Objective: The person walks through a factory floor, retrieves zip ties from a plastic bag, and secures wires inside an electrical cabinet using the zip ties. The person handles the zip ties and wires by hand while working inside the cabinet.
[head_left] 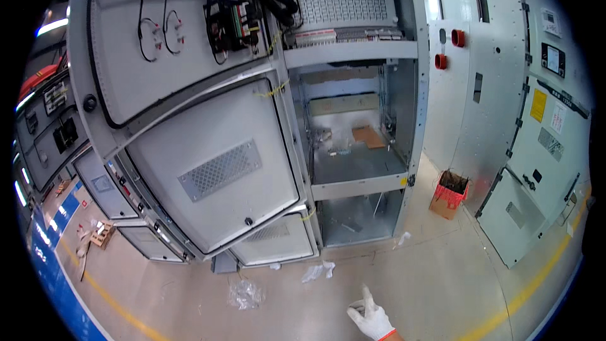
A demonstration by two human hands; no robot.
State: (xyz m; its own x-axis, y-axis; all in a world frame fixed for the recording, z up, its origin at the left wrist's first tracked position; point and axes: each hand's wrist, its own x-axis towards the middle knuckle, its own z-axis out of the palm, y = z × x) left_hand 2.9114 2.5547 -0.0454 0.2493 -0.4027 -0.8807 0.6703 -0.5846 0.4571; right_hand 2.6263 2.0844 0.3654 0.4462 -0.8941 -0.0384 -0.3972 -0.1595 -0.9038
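**One gloved hand points at the big grey cabinet**

Only the right hand [371, 320] shows, low at the bottom edge. It wears a white glove with a red cuff. One finger [365, 292] sticks straight up and the others are curled in. It holds nothing. The left hand cannot be seen.

Nearest the hand, on the pale floor [435, 278], lie some white scraps [317, 271] and a crumpled clear plastic bag [245, 293], a little apart from the glove.

Up ahead stands the tall grey cabinet [353, 120]. Its doors [214, 164] hang open to the left, and one has a mesh vent [219, 170]. Black wires [154, 35] run on the upper door. Inside, a flat brown piece [368, 136] lies on a shelf [357, 163].

To the right, a small cardboard box with a red top [449, 194] sits on the floor by more grey doors. Two red knobs [449, 49] stick out higher up.
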